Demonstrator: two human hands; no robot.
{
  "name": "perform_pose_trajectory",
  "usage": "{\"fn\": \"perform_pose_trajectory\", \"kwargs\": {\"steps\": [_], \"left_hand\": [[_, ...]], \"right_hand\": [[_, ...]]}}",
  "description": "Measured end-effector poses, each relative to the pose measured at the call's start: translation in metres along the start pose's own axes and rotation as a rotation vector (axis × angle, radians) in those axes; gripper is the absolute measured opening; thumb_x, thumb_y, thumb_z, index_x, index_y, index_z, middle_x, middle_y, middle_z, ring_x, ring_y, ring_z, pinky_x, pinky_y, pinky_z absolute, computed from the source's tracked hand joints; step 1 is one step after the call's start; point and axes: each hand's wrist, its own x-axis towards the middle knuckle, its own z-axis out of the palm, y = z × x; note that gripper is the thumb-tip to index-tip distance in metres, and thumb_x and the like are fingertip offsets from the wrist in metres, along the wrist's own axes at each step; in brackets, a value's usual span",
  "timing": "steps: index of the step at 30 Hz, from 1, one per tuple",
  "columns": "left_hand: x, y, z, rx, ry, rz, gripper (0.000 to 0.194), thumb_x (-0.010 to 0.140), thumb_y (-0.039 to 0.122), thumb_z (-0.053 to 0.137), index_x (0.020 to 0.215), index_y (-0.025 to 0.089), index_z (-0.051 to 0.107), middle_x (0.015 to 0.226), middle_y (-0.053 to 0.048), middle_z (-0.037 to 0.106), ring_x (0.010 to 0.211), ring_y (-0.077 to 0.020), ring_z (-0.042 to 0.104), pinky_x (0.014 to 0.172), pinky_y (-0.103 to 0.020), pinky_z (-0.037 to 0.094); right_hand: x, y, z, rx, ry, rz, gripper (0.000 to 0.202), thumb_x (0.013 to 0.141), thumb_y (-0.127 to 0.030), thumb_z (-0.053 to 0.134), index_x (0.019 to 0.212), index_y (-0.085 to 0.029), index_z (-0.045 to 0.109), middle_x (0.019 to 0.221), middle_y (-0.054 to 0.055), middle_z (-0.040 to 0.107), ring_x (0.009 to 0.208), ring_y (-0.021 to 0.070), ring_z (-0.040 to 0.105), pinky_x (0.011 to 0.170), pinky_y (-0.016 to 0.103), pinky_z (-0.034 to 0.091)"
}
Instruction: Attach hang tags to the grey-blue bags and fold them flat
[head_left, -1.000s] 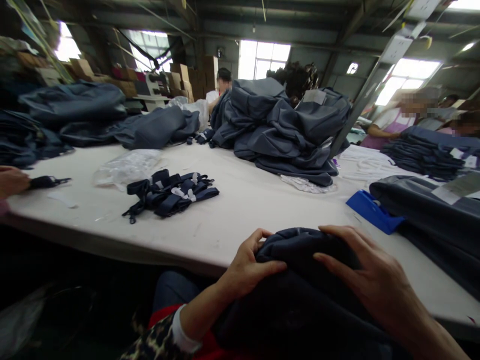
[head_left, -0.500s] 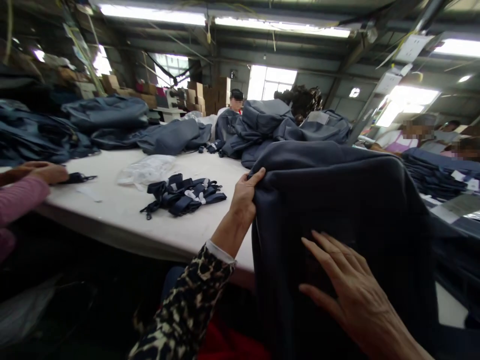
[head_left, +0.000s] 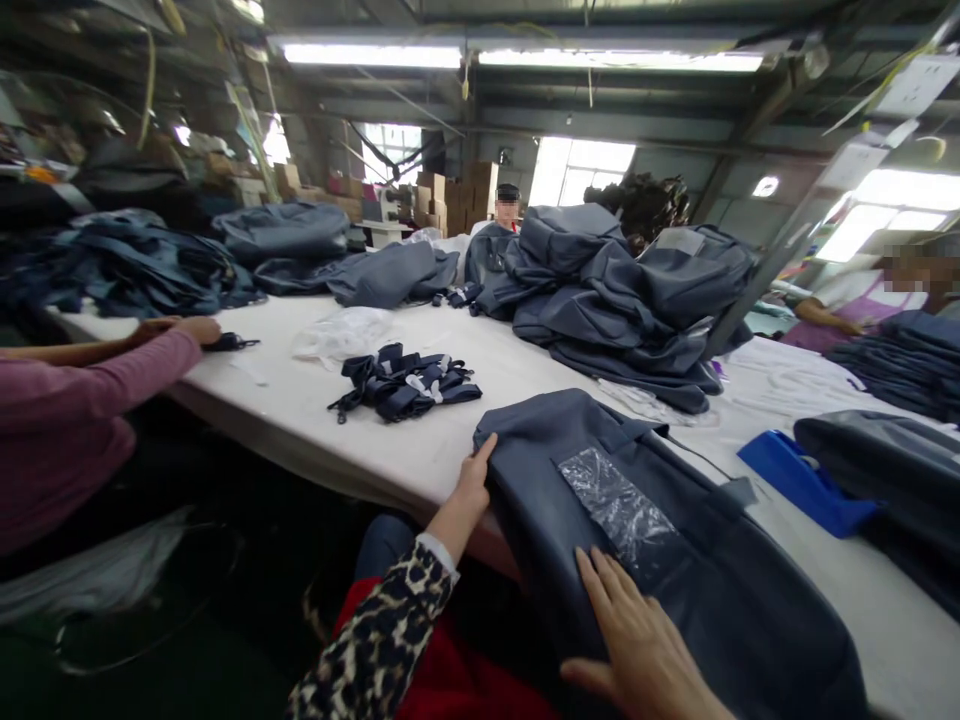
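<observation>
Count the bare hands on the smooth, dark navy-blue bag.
2: the left hand holds the left edge of the bag; the right hand lies spread beside its clear, rectangular plastic window.

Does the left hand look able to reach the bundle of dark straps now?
Probably yes: only white tabletop shows between the left hand and the bundle of dark straps. That hand appears to hold the dark bag, though, so it may need to let go.

Strap bundle [head_left: 397, 400] on table [head_left: 292, 395], clear plastic [head_left: 341, 334] near it; blue holder [head_left: 802, 490] at right; cartons [head_left: 480, 200] and window [head_left: 592, 165] at back.
</observation>
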Motion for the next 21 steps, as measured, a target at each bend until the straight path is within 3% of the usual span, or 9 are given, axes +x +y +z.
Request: {"fn": "perform_pose_trajectory", "kwargs": {"steps": [3, 5, 9, 12, 15, 18, 21], "left_hand": [[-0.030, -0.011, -0.023, 0.055, -0.028, -0.058, 0.046, 0.066, 0.020, 0.088, 0.107, 0.012, 0.068, 0.095, -0.010, 0.076, 0.079, -0.0207, 0.071, 0.080, -0.031, 0.057], [-0.048, -0.021, -0.031, 0.073, -0.035, -0.103, 0.048, 0.060, 0.015, 0.090, 0.104, 0.012, 0.070, 0.094, -0.011, 0.076, 0.078, -0.0218, 0.071, 0.076, -0.031, 0.057], [-0.057, -0.033, -0.023, 0.023, -0.002, -0.174, 0.034, 0.064, 0.013, 0.083, 0.094, 0.010, 0.071, 0.081, -0.009, 0.075, 0.064, -0.0185, 0.069, 0.064, -0.028, 0.056], [-0.054, -0.032, 0.005, -0.094, -0.029, -0.165, 0.028, 0.069, 0.013, 0.078, 0.096, 0.011, 0.070, 0.085, -0.008, 0.075, 0.067, -0.0164, 0.069, 0.068, -0.026, 0.056], [-0.056, -0.026, 0.041, -0.211, -0.084, -0.150, 0.033, 0.071, 0.012, 0.076, 0.103, 0.013, 0.069, 0.094, -0.008, 0.075, 0.073, -0.0169, 0.070, 0.072, -0.027, 0.057], [-0.066, -0.021, 0.071, -0.325, -0.130, -0.128, 0.038, 0.071, 0.012, 0.074, 0.109, 0.015, 0.067, 0.101, -0.008, 0.074, 0.079, -0.0177, 0.071, 0.075, -0.027, 0.057], [-0.074, -0.026, 0.085, -0.449, -0.144, -0.117, 0.047, 0.071, 0.012, 0.074, 0.117, 0.017, 0.064, 0.104, -0.008, 0.074, 0.084, -0.0191, 0.071, 0.077, -0.028, 0.058]], "right_hand": [[-0.009, -0.015, 0.050, -0.121, 0.152, -0.050, 0.107, 0.062, -0.039, 0.083, 0.154, -0.019, 0.032, 0.157, 0.022, 0.028, 0.139, 0.0455, 0.035, 0.095, 0.061, 0.047], [-0.007, -0.021, 0.070, -0.213, 0.263, -0.061, 0.112, 0.056, -0.035, 0.087, 0.153, -0.016, 0.033, 0.155, 0.027, 0.029, 0.139, 0.0491, 0.034, 0.095, 0.065, 0.045], [0.006, -0.031, 0.074, -0.323, 0.380, -0.040, 0.112, 0.057, -0.019, 0.084, 0.154, -0.012, 0.027, 0.153, 0.032, 0.031, 0.137, 0.0482, 0.036, 0.097, 0.063, 0.043], [0.011, -0.023, 0.052, -0.369, 0.462, -0.031, 0.101, 0.073, -0.007, 0.064, 0.158, -0.016, 0.010, 0.151, 0.028, 0.037, 0.135, 0.0418, 0.044, 0.095, 0.055, 0.049], [0.008, 0.004, 0.010, -0.348, 0.520, -0.075, 0.090, 0.084, -0.002, 0.041, 0.158, -0.025, -0.005, 0.146, 0.019, 0.049, 0.124, 0.0292, 0.058, 0.084, 0.039, 0.058], [0.000, 0.042, -0.040, -0.267, 0.448, -0.156, 0.081, 0.087, -0.007, 0.037, 0.157, -0.036, 0.010, 0.143, 0.006, 0.055, 0.111, 0.0233, 0.067, 0.076, 0.030, 0.061], [-0.003, 0.075, -0.078, -0.211, 0.424, -0.162, 0.080, 0.080, -0.013, 0.047, 0.152, -0.042, 0.030, 0.143, 0.001, 0.055, 0.102, 0.0291, 0.070, 0.071, 0.036, 0.062]]}}
